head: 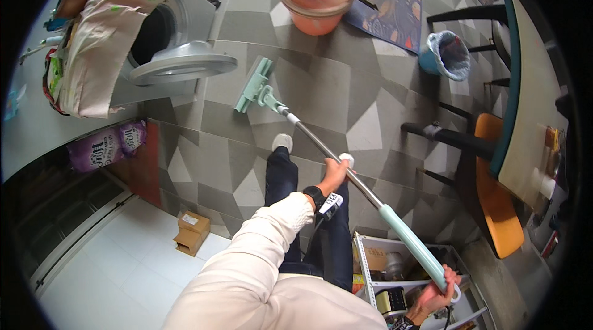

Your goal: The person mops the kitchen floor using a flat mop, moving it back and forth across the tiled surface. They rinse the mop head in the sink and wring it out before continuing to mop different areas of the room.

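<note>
A sponge mop with a pale green head (pixel 254 85) and a steel pole (pixel 319 141) slants across the floor. Its head rests on the grey patterned tiles, near the open door of a front-loading washing machine (pixel 185 68). Partway up the pole, my left hand (pixel 335 173) is closed around the bare metal. At the upper end, my right hand (pixel 436 294) grips the green handle sleeve (pixel 412 243) beside its white hanging loop. My white shoes stand on the tiles behind the mop head.
A lidded pink bucket (pixel 316 22) with a dark pan on top stands ahead, beside a patterned mat (pixel 389 1). A lined blue bin (pixel 431 59), an orange chair (pixel 500 218) and a table are right. A metal shelf (pixel 366 265) is near my right side, a cardboard box (pixel 193 230) left.
</note>
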Action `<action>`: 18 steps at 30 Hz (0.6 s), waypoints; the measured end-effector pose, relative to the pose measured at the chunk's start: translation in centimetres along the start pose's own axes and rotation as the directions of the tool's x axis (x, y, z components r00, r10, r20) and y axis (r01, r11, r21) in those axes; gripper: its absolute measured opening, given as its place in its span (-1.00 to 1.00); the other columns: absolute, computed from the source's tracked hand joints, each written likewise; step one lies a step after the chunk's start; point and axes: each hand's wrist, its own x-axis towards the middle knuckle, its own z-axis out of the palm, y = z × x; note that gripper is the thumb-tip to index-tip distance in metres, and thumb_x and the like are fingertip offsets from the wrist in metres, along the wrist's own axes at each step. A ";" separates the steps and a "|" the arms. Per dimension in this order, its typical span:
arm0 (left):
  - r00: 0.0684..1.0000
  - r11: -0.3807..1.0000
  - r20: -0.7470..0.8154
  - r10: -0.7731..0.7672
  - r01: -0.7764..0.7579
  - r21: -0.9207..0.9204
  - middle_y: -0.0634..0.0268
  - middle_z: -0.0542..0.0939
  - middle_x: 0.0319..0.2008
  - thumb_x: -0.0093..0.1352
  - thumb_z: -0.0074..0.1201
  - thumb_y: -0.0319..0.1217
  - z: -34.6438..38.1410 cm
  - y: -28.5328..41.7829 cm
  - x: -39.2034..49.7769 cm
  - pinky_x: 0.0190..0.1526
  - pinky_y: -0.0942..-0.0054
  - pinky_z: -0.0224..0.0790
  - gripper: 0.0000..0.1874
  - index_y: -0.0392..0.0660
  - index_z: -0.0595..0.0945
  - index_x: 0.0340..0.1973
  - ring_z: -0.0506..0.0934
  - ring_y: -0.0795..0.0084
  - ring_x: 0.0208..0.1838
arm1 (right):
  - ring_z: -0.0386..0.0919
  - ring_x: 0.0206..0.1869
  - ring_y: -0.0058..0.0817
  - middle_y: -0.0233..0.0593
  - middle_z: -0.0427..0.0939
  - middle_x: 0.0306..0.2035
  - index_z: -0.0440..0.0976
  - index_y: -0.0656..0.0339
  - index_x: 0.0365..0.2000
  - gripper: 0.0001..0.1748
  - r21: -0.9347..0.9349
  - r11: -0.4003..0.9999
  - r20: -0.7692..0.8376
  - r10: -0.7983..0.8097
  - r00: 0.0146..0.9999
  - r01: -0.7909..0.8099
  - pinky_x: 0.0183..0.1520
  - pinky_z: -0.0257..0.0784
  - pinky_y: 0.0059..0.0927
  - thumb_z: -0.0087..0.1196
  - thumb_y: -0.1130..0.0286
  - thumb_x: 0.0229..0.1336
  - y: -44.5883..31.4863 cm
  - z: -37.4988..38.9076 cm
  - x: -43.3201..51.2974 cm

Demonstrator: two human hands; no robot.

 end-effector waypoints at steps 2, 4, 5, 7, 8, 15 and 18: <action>0.997 0.998 0.050 -0.059 0.061 -0.035 0.18 0.44 -0.62 0.24 -0.11 -0.47 4.5 -3.1 -2.7 -0.58 0.37 0.48 -0.84 -0.33 0.34 -0.49 0.55 0.32 -0.60 | 0.19 -0.33 -0.50 -0.32 0.16 -0.50 0.17 0.20 -0.44 -0.88 -0.058 0.994 -0.081 -0.094 0.992 0.089 0.14 0.06 -0.25 -0.13 0.49 -0.04 -3.4 -3.8 0.3; 0.986 0.988 0.088 -0.141 0.146 -0.056 0.18 0.45 -0.58 0.28 -0.10 -0.44 9.0 -5.9 -5.1 -0.54 0.33 0.51 -0.81 -0.32 0.31 -0.44 0.56 0.32 -0.57 | 0.19 -0.32 -0.50 -0.33 0.14 -0.51 0.14 0.18 -0.50 -0.88 -0.142 0.972 -0.133 -0.208 0.969 0.189 0.10 0.08 -0.27 -0.14 0.45 0.00 -7.0 -7.0 0.7; 0.977 0.979 0.100 -0.190 0.197 -0.056 0.17 0.46 -0.55 0.30 -0.09 -0.42 11.0 -7.0 -6.1 -0.52 0.31 0.53 -0.80 -0.31 0.29 -0.42 0.58 0.32 -0.53 | 0.19 -0.31 -0.49 -0.33 0.13 -0.52 0.12 0.17 -0.52 -0.86 -0.161 0.962 -0.116 -0.242 0.963 0.222 0.07 0.10 -0.29 -0.14 0.44 0.01 -8.7 -8.2 1.3; 0.949 0.955 0.157 -0.274 0.288 -0.067 0.15 0.47 -0.48 0.32 -0.08 -0.38 14.5 -8.8 -7.9 -0.48 0.27 0.55 -0.73 -0.29 0.21 -0.35 0.59 0.31 -0.46 | 0.17 -0.37 -0.50 -0.35 0.10 -0.56 0.09 0.13 -0.56 -0.82 -0.158 0.938 -0.216 -0.337 0.917 0.308 -0.02 0.14 -0.33 -0.14 0.42 0.03 -11.3 -10.2 2.4; 0.896 0.945 0.318 -0.311 0.328 -0.001 0.14 0.48 -0.45 0.32 -0.07 -0.36 15.0 -9.0 -8.0 -0.47 0.27 0.55 -0.67 -0.29 0.15 -0.30 0.59 0.31 -0.41 | 0.14 -0.45 -0.53 -0.38 0.08 -0.61 0.07 0.12 -0.58 -0.82 -0.175 0.915 -0.239 -0.398 0.886 0.364 -0.12 0.16 -0.40 -0.16 0.41 0.04 -12.0 -10.7 3.2; 0.955 0.965 0.185 -0.231 0.249 -0.082 0.19 0.50 -0.57 0.29 -0.10 -0.42 13.0 -3.9 -6.3 -0.49 0.36 0.51 -0.85 -0.25 0.36 -0.44 0.57 0.34 -0.51 | 0.16 -0.57 -0.65 -0.42 0.11 -0.67 0.31 0.26 -0.39 -0.86 0.025 0.859 -0.146 -0.502 0.852 0.511 -0.49 0.12 -0.61 -0.24 0.48 0.01 -9.6 -5.5 8.2; 0.975 0.969 0.127 -0.181 0.199 -0.146 0.21 0.51 -0.55 0.28 -0.10 -0.38 8.0 -0.3 -4.3 -0.43 0.35 0.51 -0.83 -0.23 0.41 -0.47 0.57 0.36 -0.48 | 0.18 -0.58 -0.65 -0.40 0.13 -0.68 0.30 0.21 -0.41 -0.86 0.117 0.901 0.037 -0.425 0.904 0.419 -0.48 0.16 -0.60 -0.27 0.50 -0.01 -6.2 0.5 9.3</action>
